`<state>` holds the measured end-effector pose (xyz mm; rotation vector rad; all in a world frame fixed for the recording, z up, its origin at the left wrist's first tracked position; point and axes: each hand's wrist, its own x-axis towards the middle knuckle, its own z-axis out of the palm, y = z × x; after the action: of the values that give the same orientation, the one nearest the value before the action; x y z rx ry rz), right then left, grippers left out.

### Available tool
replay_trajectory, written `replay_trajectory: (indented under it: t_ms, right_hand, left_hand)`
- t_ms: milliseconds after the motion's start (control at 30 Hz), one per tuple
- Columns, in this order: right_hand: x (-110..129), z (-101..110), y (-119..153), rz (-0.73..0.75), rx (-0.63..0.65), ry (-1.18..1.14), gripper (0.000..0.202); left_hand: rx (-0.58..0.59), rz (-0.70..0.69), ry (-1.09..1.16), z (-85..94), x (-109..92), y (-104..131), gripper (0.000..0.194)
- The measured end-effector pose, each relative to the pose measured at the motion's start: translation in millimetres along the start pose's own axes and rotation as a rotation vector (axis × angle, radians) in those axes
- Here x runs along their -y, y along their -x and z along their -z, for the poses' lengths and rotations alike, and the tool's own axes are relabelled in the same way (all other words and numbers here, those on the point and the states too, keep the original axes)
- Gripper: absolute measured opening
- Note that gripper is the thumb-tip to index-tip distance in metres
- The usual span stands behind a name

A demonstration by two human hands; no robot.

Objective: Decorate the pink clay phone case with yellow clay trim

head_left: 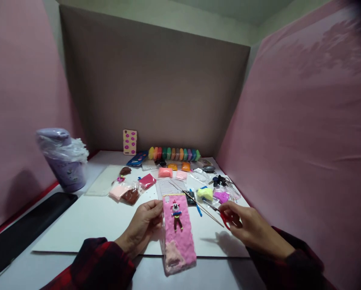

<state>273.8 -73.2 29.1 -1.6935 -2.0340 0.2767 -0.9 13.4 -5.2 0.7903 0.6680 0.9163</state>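
My left hand (146, 225) grips the left edge of a phone case (186, 237), tilted up over the board's front edge. Pink clay covers most of the case, with a paler patch at its lower left. A small clay figure (177, 215) with a pink-and-white head, blue band and dark legs lies on it. In my right hand (247, 225), at the right of the board, are red-handled scissors (225, 220), their blades pointing up and left. Close by lie thin wooden sticks (209, 216), a blue tool (198, 207), yellow clay (205, 193) and purple clay (221, 196).
A white board (86, 229) carries several clay packets, including a red one (147, 181). Behind stand a row of coloured clay packs (174, 154) and a donut-patterned case (129, 142). At left are a purple bin (66, 171) and a black slab (26, 229).
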Motion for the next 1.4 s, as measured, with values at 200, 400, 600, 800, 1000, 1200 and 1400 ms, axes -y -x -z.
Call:
replay_trajectory:
  t_ms: [200,400,600,800,1000,1200,1400]
  right_hand:
    - [55.4,-21.5,-9.6,0.155,-0.061,0.066,0.016]
    - [72.1,-25.4,-26.8,0.202,-0.121,0.33,0.023]
    - [78.9,-20.6,-39.6,0.276,-0.164,0.438,0.02]
    - [76.0,-19.7,-43.8,0.315,-0.161,0.46,0.022]
    - [75.9,-18.2,-47.0,0.317,-0.116,0.438,0.015]
    - [75.4,-15.8,-48.6,0.314,-0.094,0.464,0.015]
    - [76.7,-11.8,-49.8,0.339,-0.09,0.472,0.018]
  left_hand:
    - [0.012,-0.006,-0.004,2.9,1.6,-1.0,0.032]
    - [0.015,-0.036,0.001,4.8,2.8,-2.0,0.025]
    - [0.045,-0.041,0.005,5.3,2.0,-0.9,0.022]
    - [0.05,-0.04,0.005,6.3,1.9,0.7,0.02]
    - [0.059,-0.022,0.003,4.9,1.1,0.9,0.019]
    - [0.073,-0.016,0.002,4.9,0.6,1.6,0.018]
    - [0.093,-0.021,0.002,5.4,0.3,2.3,0.018]
